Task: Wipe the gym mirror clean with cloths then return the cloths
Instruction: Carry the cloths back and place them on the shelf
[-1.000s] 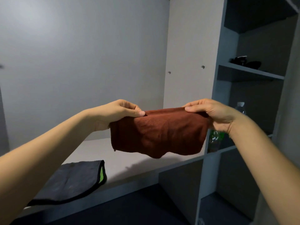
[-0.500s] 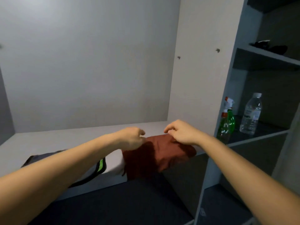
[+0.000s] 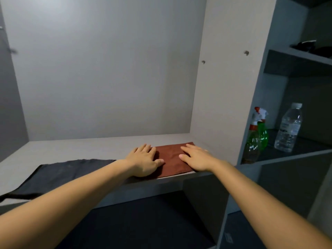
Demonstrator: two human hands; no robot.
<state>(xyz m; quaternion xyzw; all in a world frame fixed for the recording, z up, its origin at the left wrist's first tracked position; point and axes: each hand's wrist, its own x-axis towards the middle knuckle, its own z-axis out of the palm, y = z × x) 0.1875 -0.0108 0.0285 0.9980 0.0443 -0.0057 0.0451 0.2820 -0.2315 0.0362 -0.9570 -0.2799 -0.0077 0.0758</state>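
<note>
At the lower left, a dark grey cloth [image 3: 68, 169] lies flat on the pale shelf [image 3: 80, 150]. At centre, the left hand [image 3: 143, 160] and right hand [image 3: 195, 159] press with straight, spread fingers on the folded brown cloth [image 3: 172, 159] near the shelf's front edge. In the right-hand compartment stand green spray bottles [image 3: 258, 137] and a clear water bottle [image 3: 288, 128].

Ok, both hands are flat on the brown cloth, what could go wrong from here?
The brown cloth lies at the front edge of the shelf; withdrawing the left hand and right hand could drag it off. The dark cloth, under the left forearm, reaches that edge and could get swept off.
</note>
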